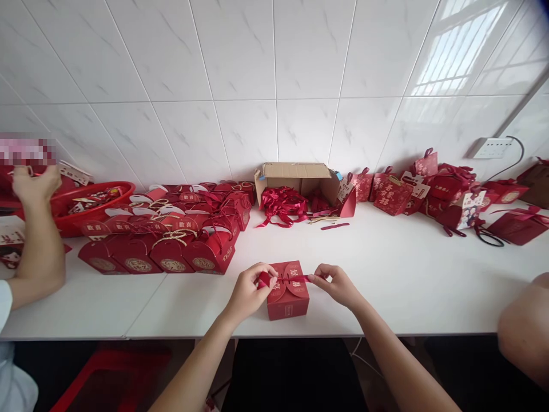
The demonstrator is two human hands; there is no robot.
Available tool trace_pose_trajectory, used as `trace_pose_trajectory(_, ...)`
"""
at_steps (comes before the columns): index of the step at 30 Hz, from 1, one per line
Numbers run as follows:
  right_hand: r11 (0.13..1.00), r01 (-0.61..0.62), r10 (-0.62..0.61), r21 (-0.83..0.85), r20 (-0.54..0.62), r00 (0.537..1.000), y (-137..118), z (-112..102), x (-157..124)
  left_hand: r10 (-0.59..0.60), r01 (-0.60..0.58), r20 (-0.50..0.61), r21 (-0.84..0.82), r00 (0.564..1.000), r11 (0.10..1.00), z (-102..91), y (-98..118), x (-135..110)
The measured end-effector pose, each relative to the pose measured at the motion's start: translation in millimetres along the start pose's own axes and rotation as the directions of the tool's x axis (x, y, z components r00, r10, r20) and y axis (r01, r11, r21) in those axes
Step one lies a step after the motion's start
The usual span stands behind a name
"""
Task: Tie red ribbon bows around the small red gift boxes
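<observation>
A small red gift box with gold lettering stands on the white table in front of me, its top flaps folded shut. A dark red ribbon runs across the top, through the slots in the flaps. My left hand pinches the ribbon at the box's left edge, with a loop of it showing between the fingers. On the other side, my right hand grips the ribbon's other end just off the right edge. Between both hands the ribbon looks stretched nearly straight.
Rows of red handled boxes stand at left, near a red basin of small packets. A cardboard box holds loose ribbons. More red boxes and a power strip are at right. A person's arm reaches in left; another person's arm shows right.
</observation>
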State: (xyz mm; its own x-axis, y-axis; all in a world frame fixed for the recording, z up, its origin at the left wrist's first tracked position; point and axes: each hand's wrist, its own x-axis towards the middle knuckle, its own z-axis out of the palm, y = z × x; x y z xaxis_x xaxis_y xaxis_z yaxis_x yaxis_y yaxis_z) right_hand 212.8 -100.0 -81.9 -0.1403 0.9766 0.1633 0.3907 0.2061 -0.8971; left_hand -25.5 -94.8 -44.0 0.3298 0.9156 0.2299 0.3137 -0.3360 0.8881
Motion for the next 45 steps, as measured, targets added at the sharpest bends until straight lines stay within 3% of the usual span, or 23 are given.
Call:
trace_pose_trajectory(3, 0.999, 0.004, -0.017, -0.044, -0.294, 0.956, 0, 1, -11, -0.097, 0.053, -0.202, -0.213, 0.975, 0.976, -3.6, -11, -8)
trace_pose_trajectory(5, 0.999, -0.036, 0.022, -0.022, -0.45, 0.893, -1, 3, -25, -0.255, 0.143, -0.42, -0.28, 0.871, 0.949, -9.4, -23, -19)
trace_pose_trajectory(7, 0.994, -0.088, 0.105, 0.06, -0.411, 0.905, -2, 7, -42, -0.38, 0.295, -0.598, -0.24, 0.705, 0.925, -16.0, -35, -36)
trace_pose_trajectory(8, 0.986, -0.118, 0.15, 0.117, -0.328, 0.933, -1, 10, -49, -0.396, 0.372, -0.648, -0.183, 0.65, 0.91, -18.6, -39, -46)
trace_pose_trajectory(9, 0.97, -0.161, 0.201, 0.182, -0.224, 0.954, -1, 14, -56, -0.375, 0.416, -0.665, -0.106, 0.646, 0.903, -20.0, -42, -55)
trace_pose_trajectory(11, 0.904, -0.267, 0.302, 0.335, -0.056, 0.952, 1, 25, -63, -0.375, 0.426, -0.536, -0.032, 0.757, 0.904, -18.1, -43, -70)
trace_pose_trajectory(13, 0.777, -0.325, 0.395, 0.54, -0.015, 0.919, 3, 34, -61, -0.407, 0.405, -0.283, -0.069, 0.868, 0.912, -9.9, -39, -77)
trace_pose_trajectory(14, 0.69, -0.313, 0.433, 0.653, -0.025, 0.901, 5, 38, -58, -0.417, 0.404, -0.164, -0.11, 0.894, 0.908, -4.3, -38, -76)
trace_pose_trajectory(16, 0.517, -0.238, 0.487, 0.822, -0.054, 0.872, 7, 43, -49, -0.433, 0.42, -0.022, -0.197, 0.901, 0.886, 7.1, -37, -69)
trace_pose_trajectory(17, 0.454, -0.201, 0.502, 0.868, -0.063, 0.863, 8, 44, -44, -0.452, 0.436, -0.01, -0.249, 0.892, 0.865, 11.8, -38, -63)
trace_pose_trajectory(19, 0.398, -0.138, 0.513, 0.907, -0.096, 0.853, 9, 42, -34, -0.496, 0.432, -0.078, -0.386, 0.865, 0.815, 17.5, -41, -50)
trace_pose_trajectory(21, 0.388, -0.064, 0.513, 0.92, -0.157, 0.844, 7, 38, -26, -0.505, 0.334, -0.201, -0.542, 0.839, 0.771, 17.4, -45, -37)
trace_pose_trajectory(23, 0.4, 0.011, 0.496, 0.916, -0.226, 0.838, 2, 31, -18, -0.484, 0.187, -0.296, -0.664, 0.824, 0.724, 12.5, -44, -25)
trace_pose_trajectory(26, 0.493, 0.086, 0.414, 0.866, -0.321, 0.852, -9, 20, -8, -0.427, 0.033, -0.33, -0.758, 0.842, 0.651, 1.7, -36, -11)
trace_pose_trajectory(30, 0.699, 0.149, 0.24, 0.699, -0.426, 0.872, -26, 8, 3, -0.345, -0.048, -0.344, -0.766, 0.874, 0.641, -8.2, -13, 1)
trace_pose_trajectory(32, 0.775, 0.173, 0.155, 0.608, -0.447, 0.881, -35, 4, 8, -0.294, -0.065, -0.354, -0.729, 0.888, 0.681, -9.9, 0, 5)
trace_pose_trajectory(36, 0.829, 0.235, -0.002, 0.508, -0.416, 0.909, -58, -3, 18, -0.09, -0.126, -0.396, -0.487, 0.914, 0.864, -9.3, 25, 14)
trace_pose_trajectory(38, 0.85, 0.254, -0.068, 0.462, -0.38, 0.922, -71, -5, 24, -0.017, -0.146, -0.391, -0.384, 0.92, 0.912, -7.9, 35, 21)
trace_pose_trajectory(45, 0.888, 0.347, -0.278, 0.302, -0.249, 0.928, -102, -4, 36, 0.033, -0.205, -0.388, -0.411, 0.921, 0.888, -1.8, 62, 44)
